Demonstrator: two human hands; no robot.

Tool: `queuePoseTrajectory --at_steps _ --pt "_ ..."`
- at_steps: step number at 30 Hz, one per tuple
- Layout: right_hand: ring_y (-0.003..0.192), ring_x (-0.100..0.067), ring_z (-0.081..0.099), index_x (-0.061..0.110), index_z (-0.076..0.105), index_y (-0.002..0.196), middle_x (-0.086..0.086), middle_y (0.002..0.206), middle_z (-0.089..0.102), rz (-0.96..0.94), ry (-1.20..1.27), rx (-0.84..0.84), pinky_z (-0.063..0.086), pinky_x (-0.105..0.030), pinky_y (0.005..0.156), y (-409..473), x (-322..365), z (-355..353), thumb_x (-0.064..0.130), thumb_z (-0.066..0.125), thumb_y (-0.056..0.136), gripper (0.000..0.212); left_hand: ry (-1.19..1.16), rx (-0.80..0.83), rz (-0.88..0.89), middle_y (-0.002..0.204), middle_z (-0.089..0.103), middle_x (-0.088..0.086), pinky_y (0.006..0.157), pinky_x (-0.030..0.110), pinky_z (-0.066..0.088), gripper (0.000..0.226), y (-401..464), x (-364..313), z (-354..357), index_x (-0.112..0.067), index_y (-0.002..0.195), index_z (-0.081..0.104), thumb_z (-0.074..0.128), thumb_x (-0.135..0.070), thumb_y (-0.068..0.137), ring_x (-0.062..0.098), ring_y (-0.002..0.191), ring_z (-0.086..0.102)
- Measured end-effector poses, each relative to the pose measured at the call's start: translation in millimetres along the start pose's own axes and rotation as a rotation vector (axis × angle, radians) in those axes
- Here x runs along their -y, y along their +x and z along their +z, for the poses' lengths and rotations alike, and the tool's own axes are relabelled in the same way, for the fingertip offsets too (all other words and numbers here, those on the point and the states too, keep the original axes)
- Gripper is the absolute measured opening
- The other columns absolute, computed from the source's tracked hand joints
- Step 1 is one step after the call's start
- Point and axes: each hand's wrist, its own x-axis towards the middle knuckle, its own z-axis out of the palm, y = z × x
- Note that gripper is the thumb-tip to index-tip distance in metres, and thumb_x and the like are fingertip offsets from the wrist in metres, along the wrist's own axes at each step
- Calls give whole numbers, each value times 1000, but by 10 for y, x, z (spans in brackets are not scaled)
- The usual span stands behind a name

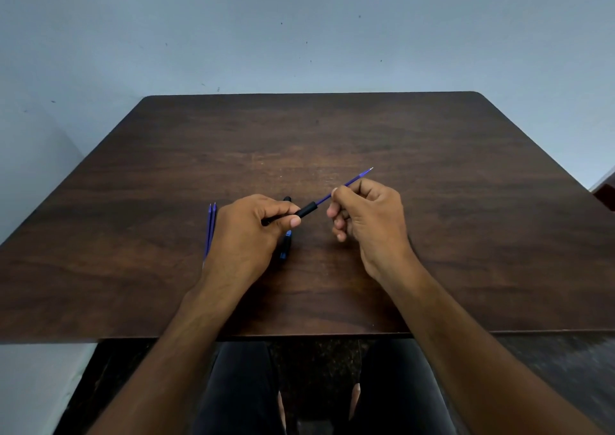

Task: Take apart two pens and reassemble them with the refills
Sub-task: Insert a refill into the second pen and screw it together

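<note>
My left hand [253, 231] grips a black pen barrel [306, 210] just above the table, its open end pointing right. A blue refill [352, 181] sticks out of that end, tip up and to the right. My right hand [369, 214] pinches the refill between thumb and fingers. Two spare blue refills [210, 228] lie side by side on the table, left of my left hand. A second pen [285, 244], black with blue parts, lies under and behind my left hand, mostly hidden.
The dark wooden table [432, 234] stands against a pale wall. Its front edge runs just above my knees. A dark red object [607, 194] shows at the right frame edge.
</note>
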Motion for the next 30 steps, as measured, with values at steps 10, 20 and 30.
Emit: queuePoseTrajectory --at_steps 10,20,30 --pt "46 -13 52 8 67 75 -7 61 68 -62 -65 22 42 -27 42 -57 -1 9 5 66 88 13 15 -23 87 81 63 -29 75 -1 40 22 35 26 20 -33 96 77 78 -18 81 -9 90 61" --pt "47 -11 54 11 71 78 -3 61 69 -66 -102 59 44 -27 43 -58 -55 -35 14 70 87 10 18 -27 94 81 62 -30 74 -2 39 21 37 50 30 -30 97 78 78 -17 80 -11 91 60" --pt "49 -16 52 12 72 79 -7 65 65 -81 222 -13 43 -28 44 -111 -33 -160 19 78 80 9 -35 -30 49 84 69 -22 77 20 52 23 13 23 30 -37 91 74 79 -17 81 0 81 66"
